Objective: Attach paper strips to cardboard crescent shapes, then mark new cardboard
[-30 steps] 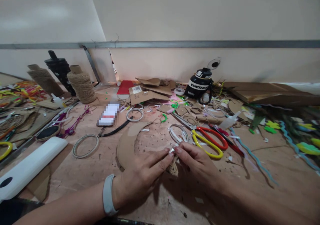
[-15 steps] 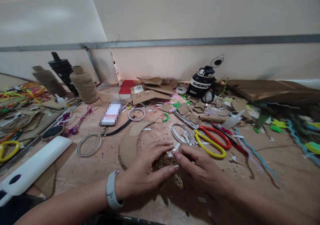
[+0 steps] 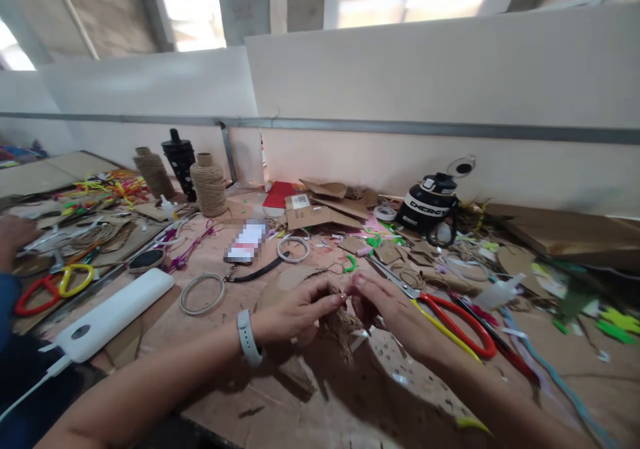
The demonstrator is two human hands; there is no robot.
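Between my hands, low over the table, is a bundle of brown braided twine whose lower end hangs free. My left hand, with a pale watch band on its wrist, is closed on it between thumb and fingers. My right hand meets it from the right, its curled fingers closed at the twine's upper edge; the exact spot they pinch is partly hidden. Partly behind my left hand lies a cardboard crescent. Large scissors with red and yellow handles lie beyond my right forearm.
A phone, two tape rolls and a white power bank lie left. Behind stand twine spools and a black bottle. A glue bottle lies right. Another person's hand is at the far left.
The view has tilted up and turned left, bringing another person's arm and more scissors in. My hands have drawn closer together. The white strip at my fingertips is no longer visible.
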